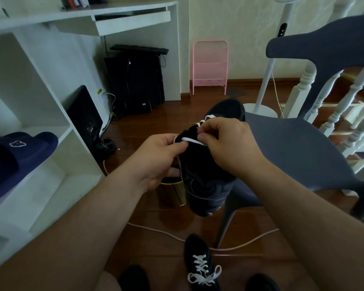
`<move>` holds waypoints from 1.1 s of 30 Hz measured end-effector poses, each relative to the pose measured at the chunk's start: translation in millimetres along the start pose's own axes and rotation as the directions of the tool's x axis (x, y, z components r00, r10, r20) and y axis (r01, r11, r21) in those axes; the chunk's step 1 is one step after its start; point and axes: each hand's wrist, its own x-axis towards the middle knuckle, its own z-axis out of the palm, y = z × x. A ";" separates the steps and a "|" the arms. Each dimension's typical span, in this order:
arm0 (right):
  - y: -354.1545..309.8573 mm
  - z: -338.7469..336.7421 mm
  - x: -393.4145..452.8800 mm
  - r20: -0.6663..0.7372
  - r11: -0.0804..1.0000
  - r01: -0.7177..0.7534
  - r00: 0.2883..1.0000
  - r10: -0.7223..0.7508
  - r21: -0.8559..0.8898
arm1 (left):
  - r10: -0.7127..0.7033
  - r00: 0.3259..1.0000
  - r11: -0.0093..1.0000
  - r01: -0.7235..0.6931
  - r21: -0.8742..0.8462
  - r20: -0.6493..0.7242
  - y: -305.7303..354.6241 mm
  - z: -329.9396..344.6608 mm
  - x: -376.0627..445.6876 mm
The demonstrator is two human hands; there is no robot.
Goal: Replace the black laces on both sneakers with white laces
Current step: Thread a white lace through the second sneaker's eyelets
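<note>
Holding a black sneaker (208, 164) up at the centre of the frame, toe pointing away from you, you have it partly threaded with a white lace (192, 140), whose crossings show near the toe and just under your fingers. Your left hand (160, 158) grips the sneaker's left side, fingers curled round it and the thumb pressing on the lace's end. Your right hand (229, 143) comes over the top from the right, its thumb and forefinger pinching the same strand of white lace at the tongue. The sneaker hangs above the front edge of a grey-blue chair (303, 148) that fills the right of the frame. Below it, at the bottom centre, the second sneaker (200, 263) lies on the wooden floor (156, 238), already laced in white with a bow. A white cable (156, 229) runs across the floor between the two. Partly hidden under your left hand sits a yellow-rimmed bin (177, 187). At the left stands a white shelf unit (51, 122) with a navy slipper (19, 152) on it, and a pink rack (210, 66) leans against the far wall.
</note>
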 end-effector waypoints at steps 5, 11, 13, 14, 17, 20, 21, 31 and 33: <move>-0.8 -9.4 0.7 0.004 0.998 -0.004 1.000 0.004 0.058 | -0.031 0.999 0.996 0.028 -0.085 -0.030 1.3 3.2 1.3; -1.0 -14.0 -0.9 0.076 0.996 -0.044 0.996 0.038 0.082 | -0.095 0.995 0.990 0.098 -0.102 0.035 0.3 8.5 1.0; -2.6 -13.6 -1.9 0.082 0.997 -0.049 0.996 0.044 0.066 | -0.062 0.998 0.995 0.062 -0.075 0.007 -2.3 13.5 0.9; -3.9 -13.5 -2.6 0.077 0.996 -0.062 0.995 0.056 0.070 | -0.042 0.999 0.997 0.041 -0.064 -0.019 -3.8 16.3 0.5; -6.6 -13.4 -4.2 0.034 0.992 -0.105 0.994 0.102 0.072 | 0.030 0.996 0.999 -0.032 -0.016 -0.081 -7.6 23.7 -1.1; -7.7 -14.0 -5.5 0.003 0.987 -0.140 0.990 0.140 0.081 | 0.113 0.986 0.992 -0.105 0.070 -0.120 -10.8 28.2 -3.4; -8.5 -14.3 -6.3 0.001 0.987 -0.143 0.990 0.143 0.079 | 0.138 0.982 0.987 -0.126 0.098 -0.125 -12.4 29.3 -4.1; -12.5 -15.0 -7.4 -0.064 0.997 -0.077 0.995 0.079 0.027 | 0.365 0.913 0.904 -0.301 0.302 -0.183 -19.0 28.3 -7.8; -12.2 -13.3 -7.7 -0.076 0.999 -0.052 0.996 0.053 0.017 | 0.391 0.897 0.892 -0.315 0.324 -0.206 -20.9 27.9 -8.4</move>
